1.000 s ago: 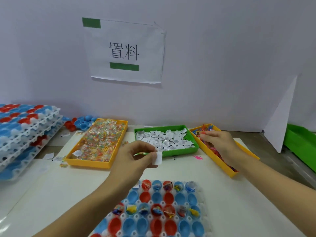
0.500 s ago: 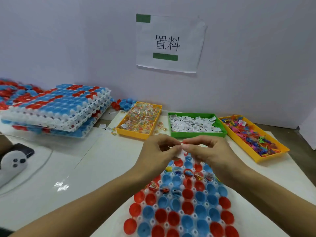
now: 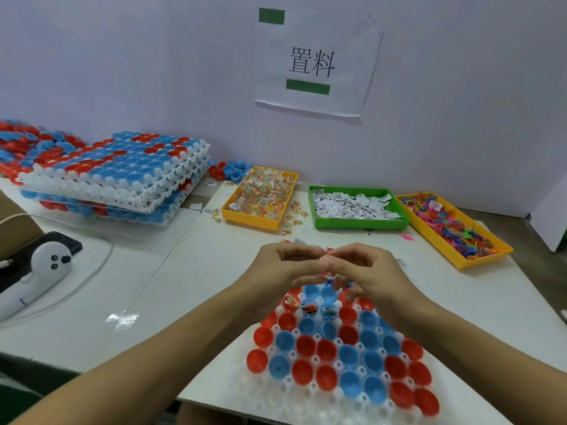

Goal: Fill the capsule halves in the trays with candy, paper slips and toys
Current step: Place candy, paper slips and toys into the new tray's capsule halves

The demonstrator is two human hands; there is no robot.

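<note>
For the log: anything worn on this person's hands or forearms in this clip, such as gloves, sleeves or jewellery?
Nothing visible. The left hand and right hand are bare, with no gloves, rings or watch showing. Both forearms are bare as far as the frame edges, with no sleeve in view. The fingernails look short and unpainted, though they are blurred.

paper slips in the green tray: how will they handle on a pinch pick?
Probably floppy and very light: the paper slips are thin and lie curled and overlapping in the green tray. A pinch may lift several at once, since they sit in a loose heap. Likely easy to knock or blow out; a few scraps lie on the table.
</note>
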